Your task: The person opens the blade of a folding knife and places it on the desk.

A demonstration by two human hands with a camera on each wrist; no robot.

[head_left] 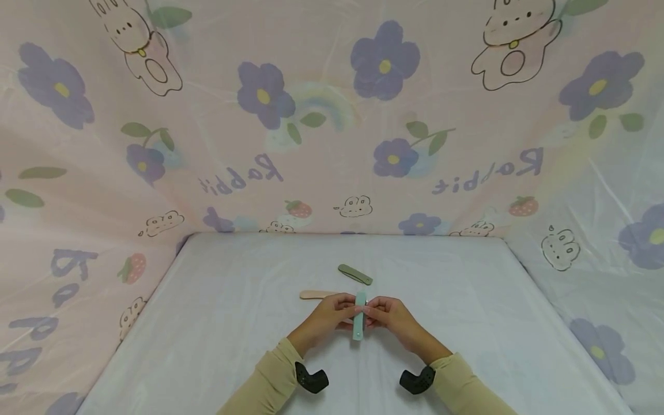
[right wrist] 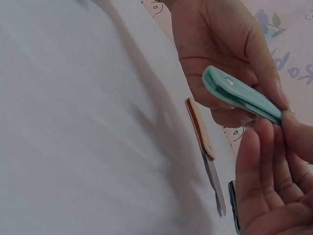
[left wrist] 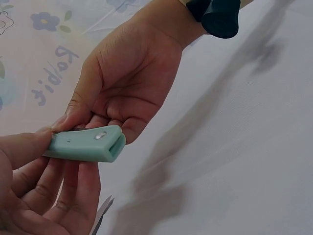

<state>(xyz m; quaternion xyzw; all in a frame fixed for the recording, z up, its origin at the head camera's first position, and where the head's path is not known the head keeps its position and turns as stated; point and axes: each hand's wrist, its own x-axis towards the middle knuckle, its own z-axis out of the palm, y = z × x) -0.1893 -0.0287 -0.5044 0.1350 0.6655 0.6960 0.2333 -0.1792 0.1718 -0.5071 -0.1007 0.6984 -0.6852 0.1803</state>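
Observation:
A teal folding knife is held above the table between both hands, its handle pointing toward the wearer. From the left, the left hand pinches the handle between thumb and fingers. The right hand has its thumb and fingertips pinched at the opposite side, along the slot. A thin strip of metal shows at the edge of the teal handle in the left wrist view; most of the blade is hidden. The slotted handle end faces the camera in the right wrist view.
Beyond the hands lies an olive-green folded knife on the white table. A peach-handled knife lies unfolded, its fork-tipped blade bare. Printed rabbit-and-flower sheeting walls the back and sides.

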